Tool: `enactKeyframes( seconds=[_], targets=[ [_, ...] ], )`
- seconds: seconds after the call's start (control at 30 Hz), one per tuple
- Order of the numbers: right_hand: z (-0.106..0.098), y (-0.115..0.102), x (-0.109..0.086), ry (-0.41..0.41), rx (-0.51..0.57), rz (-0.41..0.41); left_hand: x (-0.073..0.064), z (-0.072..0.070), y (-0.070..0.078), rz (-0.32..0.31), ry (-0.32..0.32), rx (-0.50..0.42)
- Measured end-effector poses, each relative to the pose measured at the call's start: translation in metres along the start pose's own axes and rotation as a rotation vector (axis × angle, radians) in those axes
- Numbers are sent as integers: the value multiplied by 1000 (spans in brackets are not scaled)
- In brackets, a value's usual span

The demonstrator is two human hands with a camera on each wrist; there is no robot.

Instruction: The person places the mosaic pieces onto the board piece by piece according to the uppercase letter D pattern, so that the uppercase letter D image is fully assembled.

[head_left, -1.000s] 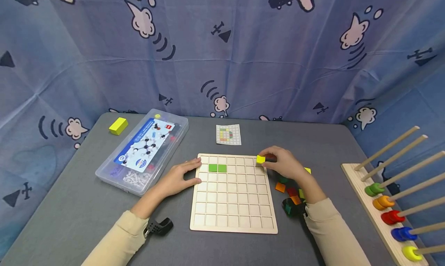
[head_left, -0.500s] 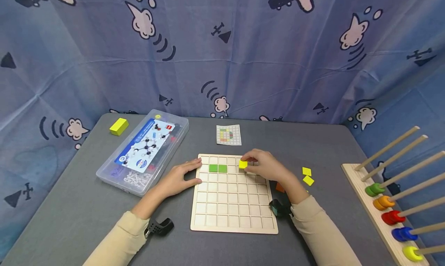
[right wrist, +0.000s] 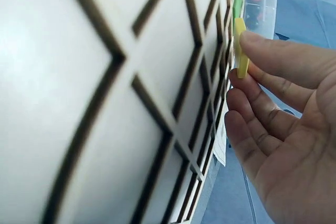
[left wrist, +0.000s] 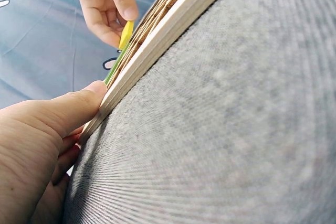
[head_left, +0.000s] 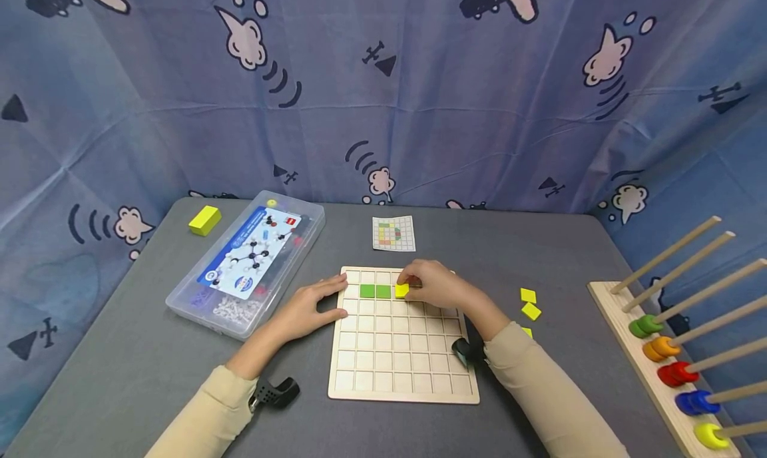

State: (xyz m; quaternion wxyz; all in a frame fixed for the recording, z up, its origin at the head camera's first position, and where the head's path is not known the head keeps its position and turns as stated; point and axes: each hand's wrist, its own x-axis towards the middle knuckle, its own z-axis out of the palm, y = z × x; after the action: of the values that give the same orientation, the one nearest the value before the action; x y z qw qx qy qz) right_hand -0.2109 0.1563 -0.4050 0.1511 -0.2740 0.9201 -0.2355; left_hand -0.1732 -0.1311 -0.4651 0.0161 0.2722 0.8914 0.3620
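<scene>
In the head view a square wooden grid board (head_left: 403, 378) lies on the grey table. Two green square tiles (head_left: 375, 291) sit side by side in its second row. My right hand (head_left: 434, 283) pinches a yellow square tile (head_left: 401, 291) between thumb and fingertips, just right of the green pair. The right wrist view shows this yellow tile (right wrist: 241, 51) tilted at the grid surface; whether it touches the cell, I cannot tell. My left hand (head_left: 308, 306) rests against the board's left edge with thumb and fingers spread, the thumb (left wrist: 79, 106) touching the rim in the left wrist view.
A small printed grid card (head_left: 393, 233) lies behind the board. Left of it are a clear plastic case (head_left: 246, 265) and a yellow block (head_left: 205, 220). Loose yellow tiles (head_left: 530, 311) lie right of my right forearm. A wooden peg rack with coloured rings (head_left: 659, 358) stands far right.
My right hand has carried the yellow tile leftward from the board's upper right corner to beside the green tiles. My left hand has stayed at the board's edge.
</scene>
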Motion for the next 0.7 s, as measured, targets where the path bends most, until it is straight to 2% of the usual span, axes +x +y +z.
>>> enactKeyframes(
  seconds=[0.7],
  targets=[
    [7,-5,8,4,-58,23,0,-1,2,-2,-5,6]
  ],
)
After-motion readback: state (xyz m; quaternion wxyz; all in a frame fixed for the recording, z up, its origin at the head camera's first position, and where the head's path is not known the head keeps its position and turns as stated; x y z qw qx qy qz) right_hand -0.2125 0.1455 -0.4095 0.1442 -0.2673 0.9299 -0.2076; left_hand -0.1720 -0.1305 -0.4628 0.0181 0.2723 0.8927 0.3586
